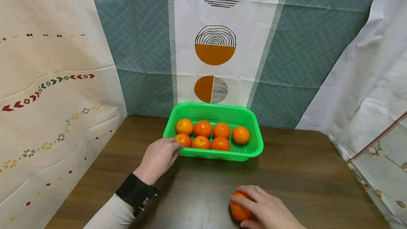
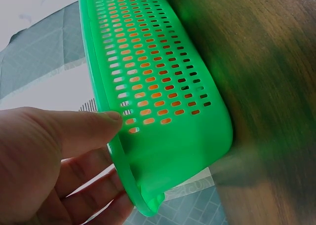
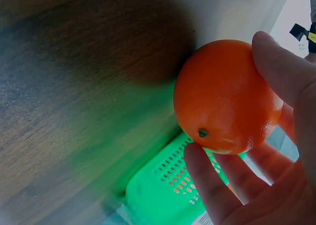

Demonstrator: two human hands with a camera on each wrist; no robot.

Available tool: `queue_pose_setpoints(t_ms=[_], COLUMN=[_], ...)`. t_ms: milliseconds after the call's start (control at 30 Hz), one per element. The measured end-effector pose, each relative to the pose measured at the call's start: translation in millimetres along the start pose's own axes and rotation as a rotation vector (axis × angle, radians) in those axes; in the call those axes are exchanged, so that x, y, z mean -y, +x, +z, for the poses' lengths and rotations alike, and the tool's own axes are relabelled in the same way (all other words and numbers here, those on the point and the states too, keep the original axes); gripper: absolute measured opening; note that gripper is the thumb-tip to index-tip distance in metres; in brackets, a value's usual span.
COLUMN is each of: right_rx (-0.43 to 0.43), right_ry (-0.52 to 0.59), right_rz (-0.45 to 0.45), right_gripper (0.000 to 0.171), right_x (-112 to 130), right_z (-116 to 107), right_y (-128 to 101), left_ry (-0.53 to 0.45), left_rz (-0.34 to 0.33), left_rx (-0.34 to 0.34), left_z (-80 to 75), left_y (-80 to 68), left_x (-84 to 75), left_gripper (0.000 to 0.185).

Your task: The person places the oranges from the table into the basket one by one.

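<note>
A green plastic basket (image 1: 213, 155) with perforated walls stands at the back of the table, several oranges (image 1: 202, 129) lying inside it. My left hand (image 1: 160, 159) grips its near left rim. The left wrist view shows the thumb on the outside of the basket wall (image 2: 173, 151) and the fingers reaching over the rim, partly hidden behind it. Nearer to me, on the right, my right hand (image 1: 270, 210) holds a single orange (image 1: 240, 210). In the right wrist view, thumb and fingers curve around this orange (image 3: 224, 96), whose small green stem end shows.
The brown wooden table (image 1: 299, 172) extends to both sides of the basket. Behind it hangs a teal and white patterned cloth (image 1: 136, 45). A cream embroidered cloth (image 1: 57, 116) borders the left side, and a pale cloth (image 1: 365, 98) the right.
</note>
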State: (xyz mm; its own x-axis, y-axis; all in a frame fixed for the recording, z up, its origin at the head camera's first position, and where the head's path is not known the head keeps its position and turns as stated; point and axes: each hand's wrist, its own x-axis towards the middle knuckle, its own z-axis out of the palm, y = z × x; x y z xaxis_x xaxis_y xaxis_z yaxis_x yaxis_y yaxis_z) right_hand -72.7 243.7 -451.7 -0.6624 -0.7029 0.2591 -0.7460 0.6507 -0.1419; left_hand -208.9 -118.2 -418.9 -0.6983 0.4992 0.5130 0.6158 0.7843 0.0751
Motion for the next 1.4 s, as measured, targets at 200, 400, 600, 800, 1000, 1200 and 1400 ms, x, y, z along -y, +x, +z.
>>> queue_pose_setpoints(t_ms=[200,400,600,800,1000,1200,1400], right_rx=[0.016,0.03,-0.006,-0.013,-0.015,-0.009,-0.046], right_ry=[-0.005,-0.001,-0.026,-0.028,-0.03,-0.02,-0.014], right_rz=[0.048,0.063,0.043,0.043,0.041,0.052,0.029], right_gripper=[0.063,0.062,0.063,0.063,0.061,0.061,0.063], right_x=[1.5,1.9,2.2,2.9,3.0,3.7,3.2], right_z=[-1.0,-0.4,1.2,0.8,1.3,0.0,-6.5], right_y=[0.1,0.5,0.5,1.1,2.5,2.9,4.9], left_ry=[0.001,-0.004,-0.002,-0.003,-0.003,-0.002,0.004], left_rz=[0.002,0.001,-0.003,-0.001,-0.005,-0.006,-0.003], left_rx=[0.0,0.003,0.007,0.007,0.01,0.011,0.007], left_z=[0.7,0.0,-0.1,-1.2,-1.4,-1.3,-1.4], left_y=[-0.3,-0.2,-0.4,-0.5,0.3,0.3,-0.3], left_x=[0.7,-0.1,0.0,-0.1,-0.6,-0.7,-0.3], left_gripper=[0.018,0.019,0.019,0.019,0.019,0.02,0.02])
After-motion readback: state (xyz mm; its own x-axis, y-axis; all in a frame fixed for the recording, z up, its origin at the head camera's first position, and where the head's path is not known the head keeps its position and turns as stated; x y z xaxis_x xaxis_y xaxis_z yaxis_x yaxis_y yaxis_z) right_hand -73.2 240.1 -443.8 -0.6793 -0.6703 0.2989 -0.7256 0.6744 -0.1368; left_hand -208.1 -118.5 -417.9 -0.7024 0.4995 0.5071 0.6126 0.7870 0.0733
